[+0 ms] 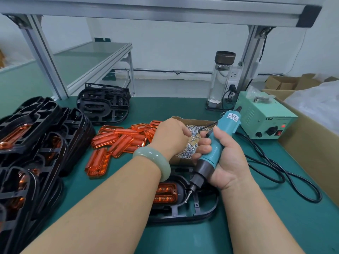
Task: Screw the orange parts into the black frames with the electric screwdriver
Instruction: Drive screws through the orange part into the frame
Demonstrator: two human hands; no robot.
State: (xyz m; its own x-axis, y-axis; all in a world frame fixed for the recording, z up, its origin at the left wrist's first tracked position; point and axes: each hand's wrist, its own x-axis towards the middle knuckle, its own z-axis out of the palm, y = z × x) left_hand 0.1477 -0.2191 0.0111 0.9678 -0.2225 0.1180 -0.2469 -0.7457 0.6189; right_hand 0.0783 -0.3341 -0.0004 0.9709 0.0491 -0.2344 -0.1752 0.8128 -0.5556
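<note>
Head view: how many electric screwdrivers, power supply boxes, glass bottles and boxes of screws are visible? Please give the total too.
Electric screwdriver: 1
Power supply box: 1
Glass bottle: 1
Cardboard box of screws: 1
Total: 4

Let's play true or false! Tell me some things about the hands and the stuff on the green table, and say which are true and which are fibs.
1. The right hand grips the blue screwdriver. True.
2. The left hand is over the box of screws. True.
3. The loose orange parts lie inside a cardboard box. False: they lie in a pile on the green table.
4. The black frame in front of the person is empty. False: an orange part sits in it.
5. The glass bottle lies on its side. False: it stands upright.
</note>
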